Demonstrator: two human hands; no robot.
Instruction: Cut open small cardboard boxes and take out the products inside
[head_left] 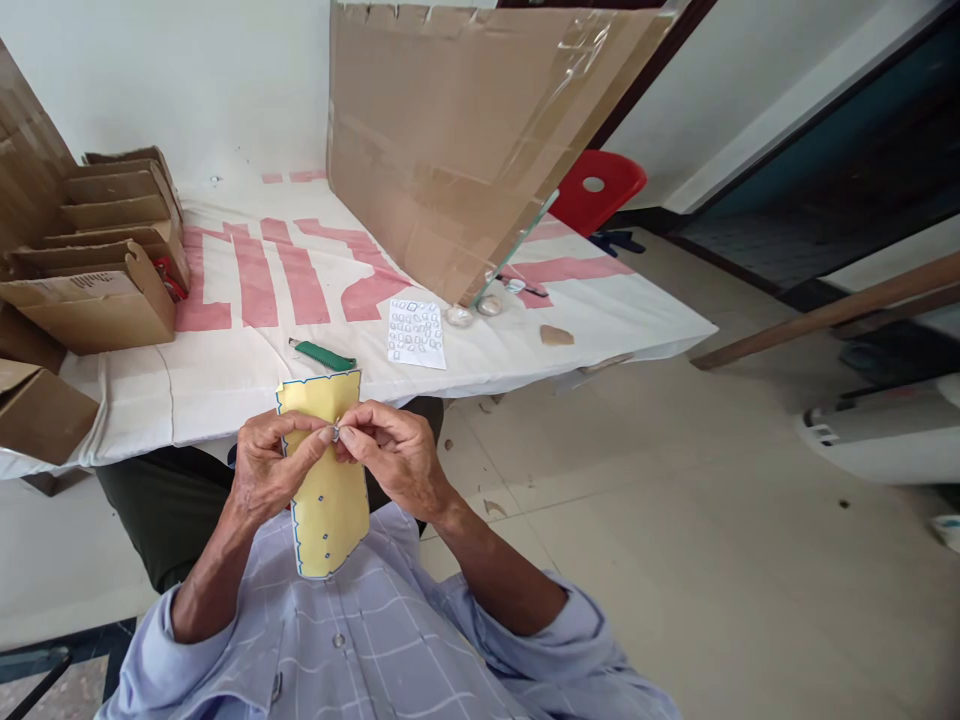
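Note:
My left hand (271,466) grips a yellow backing sheet (330,500) with a blue scalloped border and a few small blue marks. It hangs upright in front of my chest. My right hand (391,448) meets the left at the sheet's right edge, and its fingertips pinch a tiny pale sticker (335,432). Both hands hover just in front of the table's near edge.
The table (225,390) wears a white cloth with red lettering. On it lie a green-handled cutter (324,355), a white sticker sheet (416,332), two small clear lumps (474,310) and open cardboard boxes (97,290) at left. A large cardboard panel (450,140) leans at the back beside a red stool (596,185).

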